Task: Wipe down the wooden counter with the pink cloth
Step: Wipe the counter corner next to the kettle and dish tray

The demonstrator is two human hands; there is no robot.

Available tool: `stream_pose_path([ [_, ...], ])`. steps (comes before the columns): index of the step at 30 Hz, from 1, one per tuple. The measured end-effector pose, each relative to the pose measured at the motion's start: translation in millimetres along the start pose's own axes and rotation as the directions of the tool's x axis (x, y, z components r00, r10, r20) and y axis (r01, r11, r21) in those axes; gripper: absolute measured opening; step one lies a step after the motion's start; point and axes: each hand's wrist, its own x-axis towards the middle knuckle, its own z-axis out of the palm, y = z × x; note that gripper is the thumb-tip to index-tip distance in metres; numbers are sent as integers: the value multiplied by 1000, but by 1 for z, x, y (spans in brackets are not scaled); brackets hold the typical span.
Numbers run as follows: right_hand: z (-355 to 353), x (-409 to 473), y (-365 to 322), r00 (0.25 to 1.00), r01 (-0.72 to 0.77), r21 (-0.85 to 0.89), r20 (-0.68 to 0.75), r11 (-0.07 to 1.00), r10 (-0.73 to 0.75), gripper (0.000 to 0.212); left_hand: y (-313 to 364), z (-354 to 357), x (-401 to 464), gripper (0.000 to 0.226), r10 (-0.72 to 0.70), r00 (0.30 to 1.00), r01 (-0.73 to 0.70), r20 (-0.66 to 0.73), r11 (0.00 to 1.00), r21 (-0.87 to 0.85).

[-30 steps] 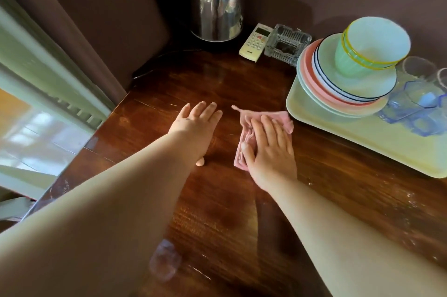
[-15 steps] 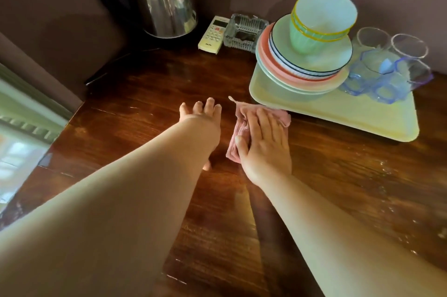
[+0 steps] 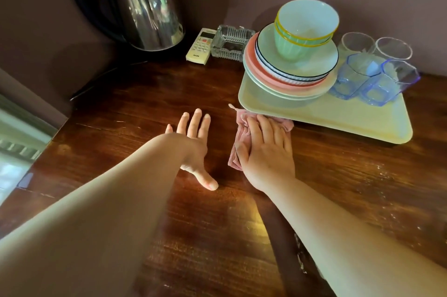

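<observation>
The pink cloth point(image 3: 238, 131) lies crumpled on the dark wooden counter point(image 3: 210, 236), its far edge against the front rim of a yellow tray. My right hand point(image 3: 264, 151) lies flat on top of the cloth with straight fingers, pressing it onto the wood and hiding most of it. To its left, my left hand point(image 3: 193, 144) rests palm down on the bare wood, fingers spread, a short gap away from the cloth and holding nothing.
A pale yellow tray point(image 3: 338, 120) at the right carries stacked plates and bowls point(image 3: 295, 54) and several glasses point(image 3: 377, 71). At the back stand a steel kettle point(image 3: 150, 4), a white remote point(image 3: 200, 46) and a glass ashtray point(image 3: 231, 44). The counter's left edge point(image 3: 36, 171) drops off.
My right hand has pushed the cloth away from me until it meets the tray's rim. My left hand stays flat on the wood. The view has swung to the right.
</observation>
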Motion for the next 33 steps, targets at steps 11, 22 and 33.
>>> stream_pose_path([
  [11,3,1,0,999,-37,64,21,997,36,64,-3,28,4,160,33,977,-72,-210,980,-183],
  [22,12,2,3,999,-34,47,23,998,33,63,1,51,25,89,-71,841,-89,-536,959,-268],
  [33,9,-6,4,999,-33,63,14,997,33,62,8,70,25,59,-100,687,-84,-720,973,-216],
])
